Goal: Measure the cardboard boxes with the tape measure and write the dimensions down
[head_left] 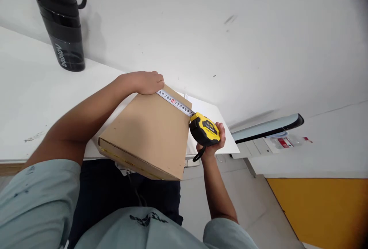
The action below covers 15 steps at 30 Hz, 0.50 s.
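A brown cardboard box [149,134] lies on the white desk, its near part jutting past the front edge. Across the top of the box, close to its far edge, runs the metal blade [176,102] of a tape measure, with printed numbers showing. My left hand [149,83] is closed over the blade's end at the far left corner of the box; the tip itself is hidden under the fingers. On the right, my right hand [214,145] grips the yellow and black tape measure [204,129] by its case, right against the box's right edge. A black wrist strap [199,154] dangles from the case.
A dark bottle [64,30] with a carry loop stands at the back left of the desk [23,95], near the white wall. White sheets or panels [214,120] lie beyond the box. Farther right are a grey-topped long object [267,126] and a clear plastic bottle [290,140].
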Available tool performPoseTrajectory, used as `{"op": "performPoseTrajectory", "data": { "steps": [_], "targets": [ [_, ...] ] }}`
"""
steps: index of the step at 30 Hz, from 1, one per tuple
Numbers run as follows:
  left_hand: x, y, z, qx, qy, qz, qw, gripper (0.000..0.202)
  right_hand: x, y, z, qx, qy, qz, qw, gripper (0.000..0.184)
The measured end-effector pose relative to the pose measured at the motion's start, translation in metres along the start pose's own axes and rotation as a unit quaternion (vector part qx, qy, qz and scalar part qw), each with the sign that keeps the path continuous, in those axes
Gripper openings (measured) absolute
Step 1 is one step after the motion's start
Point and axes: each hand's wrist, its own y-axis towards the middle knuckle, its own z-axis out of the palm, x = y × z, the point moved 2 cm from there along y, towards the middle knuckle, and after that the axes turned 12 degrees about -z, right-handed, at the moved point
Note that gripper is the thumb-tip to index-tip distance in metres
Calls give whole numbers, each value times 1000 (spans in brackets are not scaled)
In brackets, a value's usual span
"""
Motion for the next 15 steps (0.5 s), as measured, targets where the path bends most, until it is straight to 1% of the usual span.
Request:
{"op": "performPoseTrajectory", "data": {
  "steps": [3,4,6,8,10,12,15],
  "targets": [
    [0,-3,-1,13,0,18,1000,59,14,5,-1,-119,15,-8,993,103],
    [0,-3,-1,15,-2,20,1000,60,20,6,-2,-148,24,-10,989,105],
    [1,-5,-2,15,-9,19,1000,61,32,7,-2,-189,51,7,981,101],
    [1,-6,-1,15,-11,19,1000,60,42,7,-1,-206,84,50,974,92],
    [0,-8,-1,17,1,22,1000,58,49,7,1,-208,109,89,968,86],
    [-1,-9,0,20,15,26,999,57,53,8,3,-215,122,104,963,85],
    [-1,-9,0,15,16,25,999,57,54,9,7,-217,119,103,963,87]
  ]
}}
